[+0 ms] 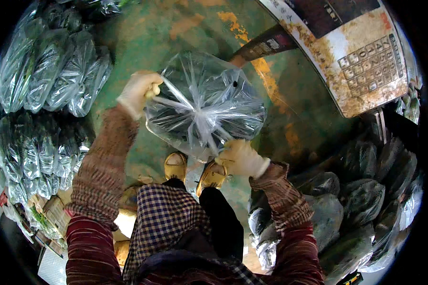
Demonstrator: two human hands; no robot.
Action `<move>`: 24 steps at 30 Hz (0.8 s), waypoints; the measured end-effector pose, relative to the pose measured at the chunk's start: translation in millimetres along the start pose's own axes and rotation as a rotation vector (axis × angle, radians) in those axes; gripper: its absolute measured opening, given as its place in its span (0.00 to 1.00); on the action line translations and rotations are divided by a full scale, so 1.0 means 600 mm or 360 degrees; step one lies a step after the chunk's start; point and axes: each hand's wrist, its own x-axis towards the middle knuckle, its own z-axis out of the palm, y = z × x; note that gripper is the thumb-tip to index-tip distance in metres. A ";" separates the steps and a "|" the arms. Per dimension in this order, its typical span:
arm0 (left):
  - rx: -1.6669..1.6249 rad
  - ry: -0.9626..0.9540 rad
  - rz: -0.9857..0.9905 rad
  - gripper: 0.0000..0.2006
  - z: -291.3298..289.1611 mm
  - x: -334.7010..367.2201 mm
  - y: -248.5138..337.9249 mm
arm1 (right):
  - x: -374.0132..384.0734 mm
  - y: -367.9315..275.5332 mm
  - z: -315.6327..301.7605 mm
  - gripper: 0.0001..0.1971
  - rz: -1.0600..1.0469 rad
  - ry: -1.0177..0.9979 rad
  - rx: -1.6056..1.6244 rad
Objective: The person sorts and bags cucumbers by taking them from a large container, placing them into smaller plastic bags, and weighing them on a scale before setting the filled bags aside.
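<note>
A large clear plastic bag stands in front of my feet, its top drawn into a crumpled knot-like bunch at the middle. Dark contents show dimly through the film; their kind is hidden. My left hand, in a pale glove, is closed on a stretched strand of the bag at its upper left. At the lower right of the bag, my right hand, gloved too, has its fingers closed on another twisted end. Both strands run taut to the bunched centre.
A stained scale head with a keypad juts in at the upper right. Filled clear bags are stacked along the left, and more bags lie at the lower right. Green floor with worn yellow paint runs ahead.
</note>
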 end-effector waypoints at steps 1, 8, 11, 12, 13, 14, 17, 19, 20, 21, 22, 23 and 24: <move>-0.0432 -0.0323 -0.0051 0.06 0.020 -0.036 0.043 | -0.025 0.024 0.043 0.20 -0.0365 0.0553 0.0935; -0.0649 -0.1031 -0.0243 0.12 0.087 -0.193 0.065 | 0.084 -0.126 -0.069 0.18 -0.0005 0.1021 0.3002; -0.0447 -0.0890 -0.0017 0.13 0.092 -0.177 0.054 | 0.081 -0.069 -0.046 0.16 -0.0093 0.0818 0.2486; -0.0426 -0.0835 -0.0030 0.13 0.084 -0.166 0.048 | 0.076 -0.060 -0.043 0.14 -0.0005 0.0800 0.2022; -0.0478 -0.0739 -0.0229 0.12 0.045 -0.141 0.041 | 0.072 -0.049 -0.041 0.12 0.0078 0.0768 0.1558; -0.0529 -0.0650 -0.0418 0.11 0.027 -0.116 0.037 | 0.067 -0.036 -0.045 0.11 0.0159 0.0727 0.1083; -0.0436 -0.0553 -0.0674 0.07 0.027 -0.085 0.000 | 0.075 -0.014 -0.052 0.06 0.0287 0.0530 -0.0313; 0.0227 -0.0321 -0.0050 0.05 0.000 -0.026 -0.015 | 0.078 -0.033 -0.031 0.05 0.0303 0.0440 -0.1028; 0.0200 -0.0169 -0.0058 0.04 -0.001 -0.020 -0.014 | 0.054 -0.040 0.008 0.05 0.0225 0.0444 -0.0884; 0.0190 -0.0002 -0.0083 0.03 -0.006 -0.019 -0.015 | 0.038 -0.024 0.033 0.05 0.0010 0.0402 -0.0602; -0.0202 0.0128 -0.0380 0.03 0.032 -0.016 0.000 | 0.021 -0.012 0.019 0.05 -0.0096 0.0401 -0.0403; -0.0217 0.0258 -0.0189 0.03 0.041 -0.032 -0.006 | 0.028 -0.051 -0.040 0.06 0.0015 0.0358 -0.0330; 0.0395 0.0416 0.0135 0.02 0.071 -0.036 0.005 | 0.021 -0.021 -0.012 0.08 0.0131 0.0969 0.0045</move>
